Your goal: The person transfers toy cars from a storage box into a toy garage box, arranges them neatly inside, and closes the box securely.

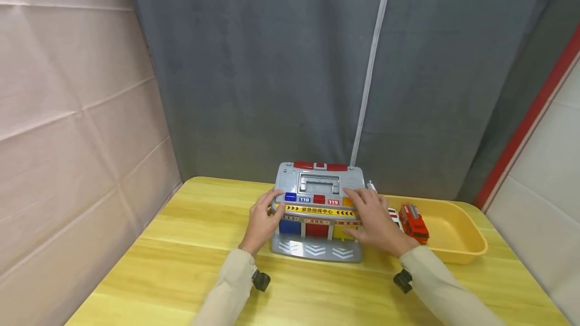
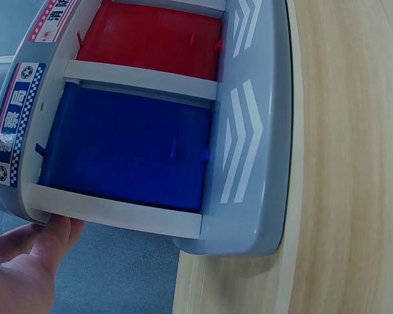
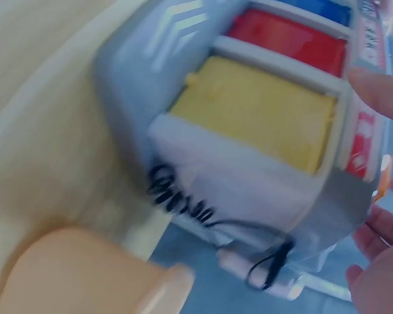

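Note:
A grey toy garage (image 1: pixel 319 210) stands near the back of the table, its front ramp towards me. Its front has a blue door (image 2: pixel 124 147), a red door (image 2: pixel 160 39) and a yellow door (image 3: pixel 255 108). My left hand (image 1: pixel 262 219) grips the left end, thumb at the front edge of the roof. At the right end, my right hand (image 1: pixel 376 220) holds the garage with fingers on the roof by the orange light and the thumb lower, in front of the yellow door. A black coiled cord (image 3: pixel 180 196) hangs on the garage's side.
To the right stands a yellow tray (image 1: pixel 453 255) holding a red toy fire truck (image 1: pixel 413 223) and a white toy vehicle (image 1: pixel 394 217), partly hidden by my right hand. A grey curtain (image 1: pixel 254 64) hangs behind the wooden table (image 1: pixel 181 250).

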`<state>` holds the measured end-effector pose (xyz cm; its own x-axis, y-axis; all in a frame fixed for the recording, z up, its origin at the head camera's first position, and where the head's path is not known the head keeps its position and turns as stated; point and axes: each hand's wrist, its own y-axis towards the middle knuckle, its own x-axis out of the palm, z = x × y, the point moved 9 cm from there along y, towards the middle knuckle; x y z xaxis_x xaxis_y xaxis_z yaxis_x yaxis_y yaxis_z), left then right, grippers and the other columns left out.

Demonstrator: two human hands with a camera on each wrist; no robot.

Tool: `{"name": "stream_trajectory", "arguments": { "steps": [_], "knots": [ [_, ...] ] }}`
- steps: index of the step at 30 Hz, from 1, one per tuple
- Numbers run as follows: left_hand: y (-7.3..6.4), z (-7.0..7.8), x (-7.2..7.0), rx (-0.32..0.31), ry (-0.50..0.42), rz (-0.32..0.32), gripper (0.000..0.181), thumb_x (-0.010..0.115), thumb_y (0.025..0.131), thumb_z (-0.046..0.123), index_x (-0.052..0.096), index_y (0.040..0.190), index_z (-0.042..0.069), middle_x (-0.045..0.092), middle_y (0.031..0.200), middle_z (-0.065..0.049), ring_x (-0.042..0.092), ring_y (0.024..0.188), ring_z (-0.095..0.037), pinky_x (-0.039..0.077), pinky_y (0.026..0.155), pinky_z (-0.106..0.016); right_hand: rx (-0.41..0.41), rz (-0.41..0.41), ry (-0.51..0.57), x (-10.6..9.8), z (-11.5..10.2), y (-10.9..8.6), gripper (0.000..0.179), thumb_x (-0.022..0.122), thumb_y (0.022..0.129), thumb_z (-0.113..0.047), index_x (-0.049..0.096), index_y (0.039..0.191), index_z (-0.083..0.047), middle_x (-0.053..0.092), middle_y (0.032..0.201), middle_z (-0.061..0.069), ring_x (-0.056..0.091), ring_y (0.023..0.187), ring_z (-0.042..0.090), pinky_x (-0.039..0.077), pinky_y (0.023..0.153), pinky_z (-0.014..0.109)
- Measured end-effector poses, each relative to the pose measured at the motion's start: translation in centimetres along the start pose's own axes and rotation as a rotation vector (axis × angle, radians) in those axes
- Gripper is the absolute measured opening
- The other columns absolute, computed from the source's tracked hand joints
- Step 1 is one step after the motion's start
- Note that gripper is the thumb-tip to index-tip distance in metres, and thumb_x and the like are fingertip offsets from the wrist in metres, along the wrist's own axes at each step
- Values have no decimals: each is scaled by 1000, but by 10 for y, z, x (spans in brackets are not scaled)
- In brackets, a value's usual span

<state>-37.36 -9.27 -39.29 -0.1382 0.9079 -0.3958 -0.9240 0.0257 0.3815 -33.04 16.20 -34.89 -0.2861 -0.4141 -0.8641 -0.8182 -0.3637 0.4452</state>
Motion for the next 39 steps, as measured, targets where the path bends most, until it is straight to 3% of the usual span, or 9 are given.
{"name": "stream_trajectory", "arguments": {
  "steps": [12,19,39],
  "knots": [
    [0,-1,1,3,0,0,33,63,97,24,65,130,20,47,154,-19,55,132,-45,55,103,-54,-139,-13,80,1,-34,19,67,86,79,-29,58,139,-21,57,136,10,47,129,31,37,111,60],
    [-1,-3,3,-13,6,-5,34,63,97,27,65,130,20,45,155,-19,51,137,-44,55,104,-54,-136,-70,77,12,-32,19,61,82,83,-32,59,140,-30,62,130,5,51,122,26,43,107,54],
    [-2,1,2,1,3,-7,33,62,98,27,64,130,20,46,155,-17,53,134,-45,54,104,-55,-150,-61,59,13,-34,18,57,78,87,-30,59,141,-30,63,127,3,53,118,24,47,105,52]
  ]
}}
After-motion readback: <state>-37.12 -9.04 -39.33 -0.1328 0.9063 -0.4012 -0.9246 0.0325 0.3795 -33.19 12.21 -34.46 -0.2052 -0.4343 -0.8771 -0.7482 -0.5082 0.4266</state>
